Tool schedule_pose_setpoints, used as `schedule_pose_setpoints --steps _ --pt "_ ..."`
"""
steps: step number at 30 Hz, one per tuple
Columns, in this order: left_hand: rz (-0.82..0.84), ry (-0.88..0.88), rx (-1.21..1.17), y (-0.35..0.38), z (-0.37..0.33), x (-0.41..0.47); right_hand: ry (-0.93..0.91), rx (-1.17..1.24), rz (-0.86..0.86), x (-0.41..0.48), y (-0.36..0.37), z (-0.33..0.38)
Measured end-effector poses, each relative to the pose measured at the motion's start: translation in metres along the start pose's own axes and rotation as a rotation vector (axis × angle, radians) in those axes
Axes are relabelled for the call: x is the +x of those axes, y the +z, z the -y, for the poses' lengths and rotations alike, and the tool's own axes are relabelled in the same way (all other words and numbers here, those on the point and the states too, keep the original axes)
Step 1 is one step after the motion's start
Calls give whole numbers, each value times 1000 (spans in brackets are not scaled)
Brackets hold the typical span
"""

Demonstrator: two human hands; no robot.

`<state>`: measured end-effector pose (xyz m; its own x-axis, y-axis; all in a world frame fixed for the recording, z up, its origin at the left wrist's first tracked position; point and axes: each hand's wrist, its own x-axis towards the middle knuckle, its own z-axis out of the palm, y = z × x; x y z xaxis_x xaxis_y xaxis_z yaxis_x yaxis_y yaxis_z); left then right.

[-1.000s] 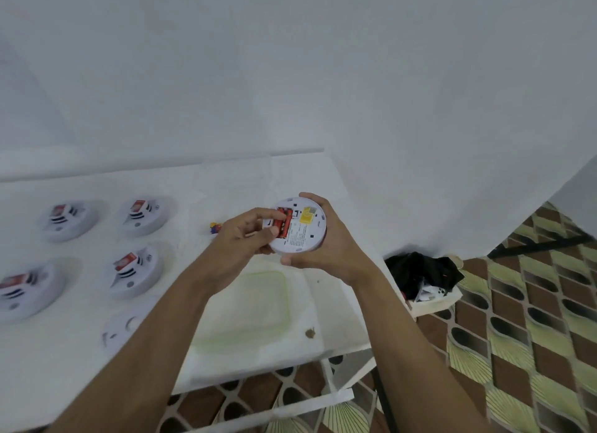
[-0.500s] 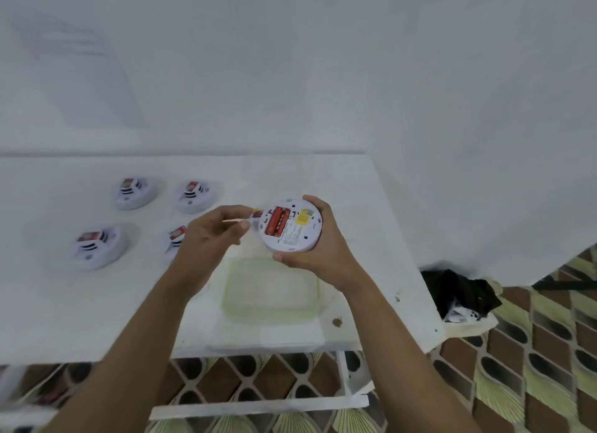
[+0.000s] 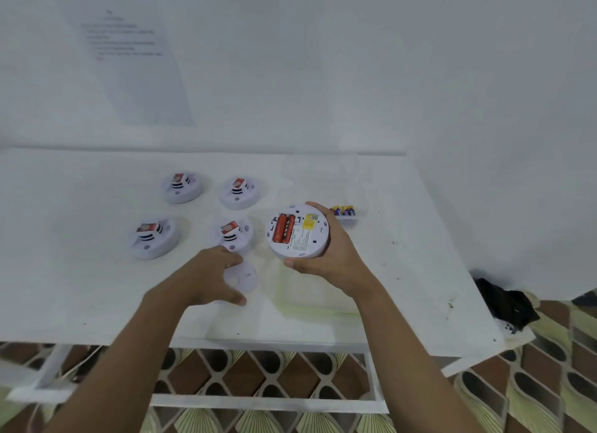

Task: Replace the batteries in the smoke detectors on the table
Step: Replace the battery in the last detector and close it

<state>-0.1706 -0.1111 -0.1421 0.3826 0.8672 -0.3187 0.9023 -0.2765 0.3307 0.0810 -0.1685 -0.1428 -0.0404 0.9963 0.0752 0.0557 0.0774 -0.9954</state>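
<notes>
The right hand (image 3: 334, 260) is gripping a smoke detector (image 3: 298, 235) above the table (image 3: 97, 297), fingers curled round its far rim and thumb pressing on the near rim. The underside is facing up, and two red batteries (image 3: 283, 228) are lying side by side in the open bay, their long axis running roughly 12 to 6 o'clock. The coming move looks to be turning on the round white back cover (image 3: 246, 277), which is lying flat on the table at about 7 o'clock from the held detector and just beside it. The left hand (image 3: 206, 279) is the nearer one: it is hovering over the cover's left edge, so the cover is sitting at about 3 o'clock from the palm. Its fingers (image 3: 233, 259) are spreading wide, with the thumb at the cover's near side, not clenching on anything; whether the tips are touching the cover cannot be told. Judging from this, picking up the cover and fitting it over the bay is the step in hand. Spare batteries (image 3: 345, 211) are lying at 2 o'clock from the held detector
</notes>
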Motion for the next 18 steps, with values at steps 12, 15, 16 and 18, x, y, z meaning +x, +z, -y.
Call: schedule_pose_setpoints --steps 12,15,16,18 --pt "-103 165 -161 -20 30 -9 45 -2 14 5 36 -3" --pt "-267 208 -394 -42 34 -17 53 -7 53 8 40 4" --pt "-296 242 -476 -49 33 -20 54 -5 69 9 41 6" --pt "-321 330 -573 -58 26 -23 60 7 110 11 45 11"
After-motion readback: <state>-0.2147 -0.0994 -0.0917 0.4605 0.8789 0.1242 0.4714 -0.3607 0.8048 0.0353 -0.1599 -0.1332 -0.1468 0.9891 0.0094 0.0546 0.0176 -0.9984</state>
